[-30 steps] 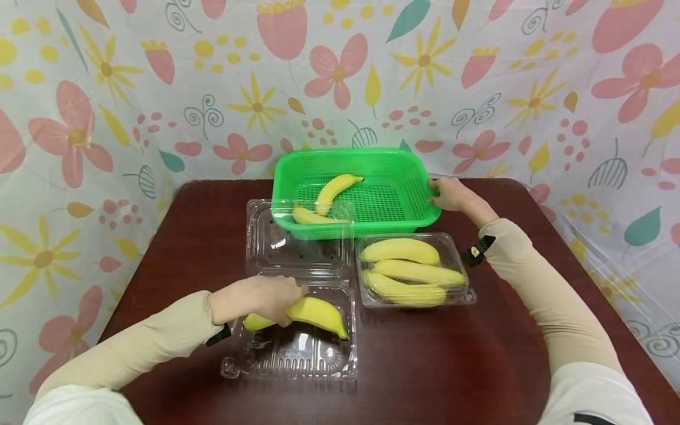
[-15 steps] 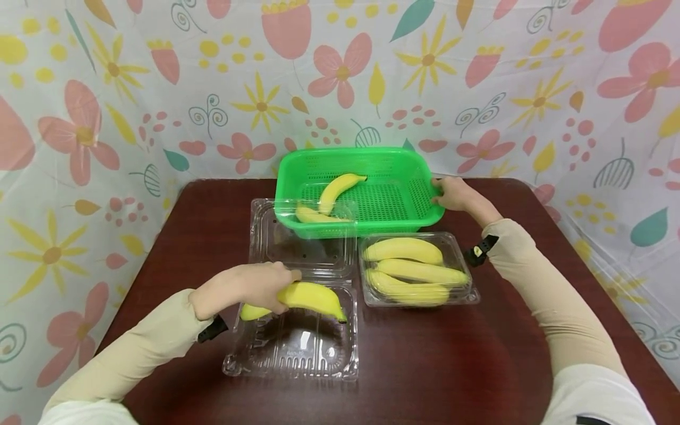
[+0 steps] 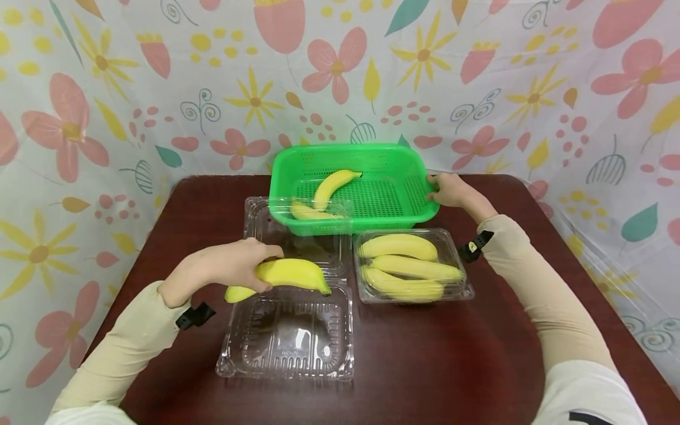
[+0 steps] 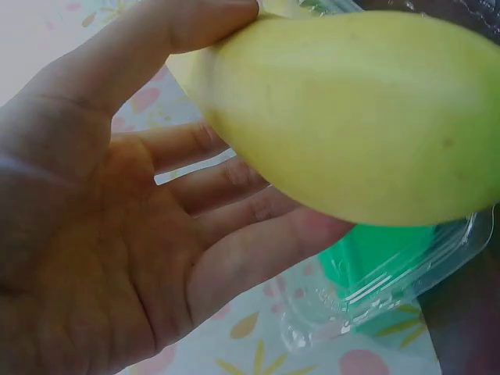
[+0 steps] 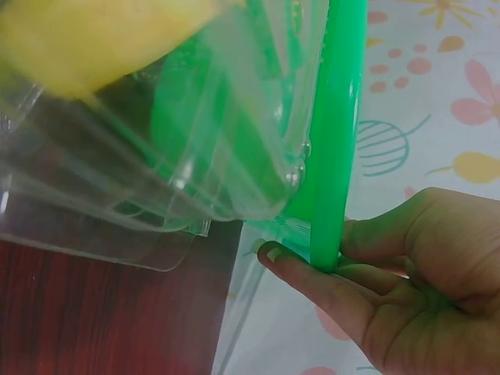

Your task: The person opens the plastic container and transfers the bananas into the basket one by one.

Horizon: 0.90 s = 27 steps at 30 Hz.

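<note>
My left hand (image 3: 223,267) grips a yellow banana (image 3: 293,273) with a greenish tip, holding it above the hinge side of an open clear plastic clamshell (image 3: 289,354). In the left wrist view the thumb lies on one side of the banana (image 4: 351,117) and the fingers on the other. At the far right, my right hand (image 3: 454,193) pinches the rim of a green perforated basket (image 3: 372,224). The right wrist view shows the thumb and fingers on either side of that rim (image 5: 336,133). Two bananas (image 3: 333,188) lie in the basket's left part.
A closed clear clamshell (image 3: 457,286) with three bananas (image 3: 406,267) inside stands right of the open one, before the basket. The open clamshell's lid (image 3: 265,236) leans back and overlaps the basket's front left. A patterned curtain (image 3: 340,88) hangs behind the dark red table (image 3: 425,366).
My left hand has lifted the banana up out of the open clamshell's base and moved it back and to the left. The right hand stays at the basket's rim.
</note>
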Available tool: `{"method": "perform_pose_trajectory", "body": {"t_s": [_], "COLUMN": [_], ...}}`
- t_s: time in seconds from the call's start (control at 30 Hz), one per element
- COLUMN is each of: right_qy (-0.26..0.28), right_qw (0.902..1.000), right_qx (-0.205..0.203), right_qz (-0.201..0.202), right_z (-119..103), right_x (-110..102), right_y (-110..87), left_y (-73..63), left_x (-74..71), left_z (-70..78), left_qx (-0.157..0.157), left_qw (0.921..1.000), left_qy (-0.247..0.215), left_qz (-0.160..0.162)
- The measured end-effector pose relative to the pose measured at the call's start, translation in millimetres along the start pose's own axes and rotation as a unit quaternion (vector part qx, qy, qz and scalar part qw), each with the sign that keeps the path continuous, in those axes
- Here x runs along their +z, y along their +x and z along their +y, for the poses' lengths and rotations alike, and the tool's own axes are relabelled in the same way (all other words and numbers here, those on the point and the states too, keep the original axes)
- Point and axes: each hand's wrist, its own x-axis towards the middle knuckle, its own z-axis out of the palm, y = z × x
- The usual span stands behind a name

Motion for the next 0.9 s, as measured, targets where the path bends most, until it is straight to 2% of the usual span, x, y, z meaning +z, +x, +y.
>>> {"method": "perform_pose_trajectory", "body": {"t_s": [0.2,0.7,0.9], "right_qy": [-0.011,0.003,0.014], "right_qw": [0.9998,0.9999,0.9999], "right_qx": [0.011,-0.004,-0.001], "right_qz": [-0.013,-0.014,-0.010], "right_z": [-2.8,-0.7,-0.7], "right_x": [-2.0,-0.9,0.3], "right_y": [0.0,3.5,1.3], "left_y": [-7.1,-20.9,-17.6], "left_x": [-8.5,-28.4,-34.5], "left_z": [-0.4,-0.7,-0.6], "left_qx": [-0.001,-0.020,-0.014], "left_qw": [0.9999,0.9990,0.9986], "left_qy": [0.006,0.002,0.014], "left_qz": [0.016,0.039,0.050]}}
